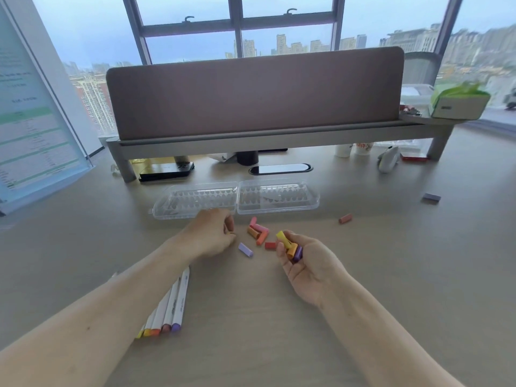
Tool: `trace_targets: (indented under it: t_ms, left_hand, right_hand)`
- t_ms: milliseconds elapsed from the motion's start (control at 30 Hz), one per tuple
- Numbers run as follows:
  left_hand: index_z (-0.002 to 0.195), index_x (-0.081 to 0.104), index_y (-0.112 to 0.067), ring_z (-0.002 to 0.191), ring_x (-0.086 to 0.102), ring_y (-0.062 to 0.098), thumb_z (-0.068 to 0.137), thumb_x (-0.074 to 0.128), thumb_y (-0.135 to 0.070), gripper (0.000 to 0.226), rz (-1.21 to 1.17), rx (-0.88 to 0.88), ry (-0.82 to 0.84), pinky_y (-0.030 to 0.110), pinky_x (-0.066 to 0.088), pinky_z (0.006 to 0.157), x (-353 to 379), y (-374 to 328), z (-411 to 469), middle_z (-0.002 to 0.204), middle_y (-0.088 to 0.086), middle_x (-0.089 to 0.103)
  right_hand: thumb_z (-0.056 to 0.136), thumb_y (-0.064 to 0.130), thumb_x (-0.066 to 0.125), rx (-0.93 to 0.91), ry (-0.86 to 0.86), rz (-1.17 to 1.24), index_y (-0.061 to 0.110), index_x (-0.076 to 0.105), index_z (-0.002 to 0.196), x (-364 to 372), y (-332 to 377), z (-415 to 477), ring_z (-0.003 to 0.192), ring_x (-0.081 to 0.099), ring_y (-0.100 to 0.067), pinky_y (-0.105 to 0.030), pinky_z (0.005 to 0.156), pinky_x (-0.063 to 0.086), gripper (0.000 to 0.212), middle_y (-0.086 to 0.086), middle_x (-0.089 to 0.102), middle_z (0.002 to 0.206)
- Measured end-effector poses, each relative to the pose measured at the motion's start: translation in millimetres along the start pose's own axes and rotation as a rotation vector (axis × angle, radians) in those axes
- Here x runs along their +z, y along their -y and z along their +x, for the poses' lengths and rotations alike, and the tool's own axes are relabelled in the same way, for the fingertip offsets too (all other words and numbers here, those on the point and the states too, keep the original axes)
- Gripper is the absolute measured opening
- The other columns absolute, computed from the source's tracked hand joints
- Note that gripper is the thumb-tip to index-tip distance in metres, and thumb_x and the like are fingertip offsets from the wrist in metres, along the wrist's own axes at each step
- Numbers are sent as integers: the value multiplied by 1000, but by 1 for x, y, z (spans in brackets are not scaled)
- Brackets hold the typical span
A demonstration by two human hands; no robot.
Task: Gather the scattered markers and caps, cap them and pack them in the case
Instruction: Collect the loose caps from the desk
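Observation:
A clear plastic marker case (236,198) lies open on the desk, both halves showing. In front of it lies a small heap of pink, orange and red caps (258,233), with a lilac cap (245,250) a little nearer. My right hand (304,261) is palm up and holds yellow, orange and purple caps (291,247). My left hand (215,233) rests on the desk beside the heap with its fingers curled; whether it pinches something I cannot tell. Several white markers (170,305) lie under my left forearm. A red cap (345,218) and a purple cap (431,197) lie apart to the right.
A grey monitor riser with a brown screen (255,93) crosses the back of the desk. Under it are a black device (166,170), paper cups (353,149) and a stapler-like object (388,162). A standing sign (30,107) is at the left.

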State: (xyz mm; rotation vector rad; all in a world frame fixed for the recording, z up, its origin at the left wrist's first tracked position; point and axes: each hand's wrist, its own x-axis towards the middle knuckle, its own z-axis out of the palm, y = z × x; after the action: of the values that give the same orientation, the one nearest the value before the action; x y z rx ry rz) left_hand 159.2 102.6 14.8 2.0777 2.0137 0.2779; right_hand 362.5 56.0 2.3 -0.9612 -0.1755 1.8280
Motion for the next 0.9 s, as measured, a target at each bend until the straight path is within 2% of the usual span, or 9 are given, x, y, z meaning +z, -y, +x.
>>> trace_targets:
  t_ms: [100, 200, 333, 400, 467, 567, 633, 733, 900]
  left_hand:
    - [94, 64, -22, 93, 61, 16, 92, 66, -13, 10, 37, -9, 8, 22, 43, 73, -2, -2, 3, 98, -3, 62]
    - [85, 64, -24, 87, 61, 13, 88, 68, -11, 14, 54, -11, 18, 20, 44, 70, -7, -10, 2, 97, -4, 65]
    - [84, 74, -21, 84, 68, 11, 85, 75, -21, 2, -268, 111, -84, 25, 54, 71, -20, -47, -11, 85, -6, 73]
    - [84, 76, -20, 82, 72, 14, 85, 77, -22, 3, -419, 187, -35, 34, 61, 76, -25, -69, -19, 81, -5, 75]
    - [86, 75, -20, 78, 74, 14, 87, 78, -27, 9, -451, 209, -6, 37, 63, 77, -27, -81, -22, 80, -4, 76]
    - [91, 73, -15, 75, 76, 14, 92, 74, -20, 5, -512, 143, -34, 42, 63, 82, -26, -67, -16, 87, 3, 75]
    - [93, 73, -18, 82, 74, 13, 91, 76, -20, 4, -438, 122, 0, 42, 61, 86, -24, -47, -13, 92, 0, 75]
    - [97, 71, -28, 93, 66, 5, 85, 81, -28, 16, -171, 179, 194, 31, 55, 88, -13, -24, -16, 103, -11, 71]
    - [90, 69, -30, 90, 63, 11, 90, 76, -33, 7, -64, 252, 196, 32, 53, 82, 0, -19, -17, 98, -12, 67]
  right_hand:
    - [99, -5, 60, -8, 15, 2, -9, 67, 101, 1, -2, 2, 55, 68, -17, -23, 55, 62, 9, -18, 69, 85]
    - [98, -6, 59, -2, 5, 30, -8, 66, 96, 2, -2, 0, 58, 68, -20, -28, 59, 64, 7, -17, 68, 79]
    - [101, -2, 55, 10, -6, 104, -6, 63, 96, 5, 0, -3, 70, 62, -26, -33, 51, 63, 10, -17, 59, 84]
    - [107, 13, 50, 35, 10, 137, -5, 61, 98, 6, 1, -4, 68, 65, -28, -35, 52, 63, 24, -19, 62, 88]
    - [110, 27, 43, 55, 30, 142, -5, 61, 101, 6, 3, -5, 72, 67, -29, -37, 58, 62, 38, -22, 65, 93]
    - [109, 25, 46, 33, 2, 142, -4, 62, 95, 3, 5, -4, 69, 61, -25, -32, 55, 61, 36, -18, 60, 85]
    - [107, 19, 50, 22, -15, 153, -1, 60, 86, 0, 6, -1, 60, 55, -20, -24, 45, 57, 31, -13, 56, 75]
    - [106, 16, 50, 48, -1, 204, 7, 51, 77, -6, 9, 4, 41, 41, -10, -17, 31, 35, 30, -4, 47, 64]
    - [109, 38, 39, 76, 12, 201, 15, 44, 69, -11, 12, 4, 32, 30, -7, -15, 26, 21, 47, 2, 35, 52]
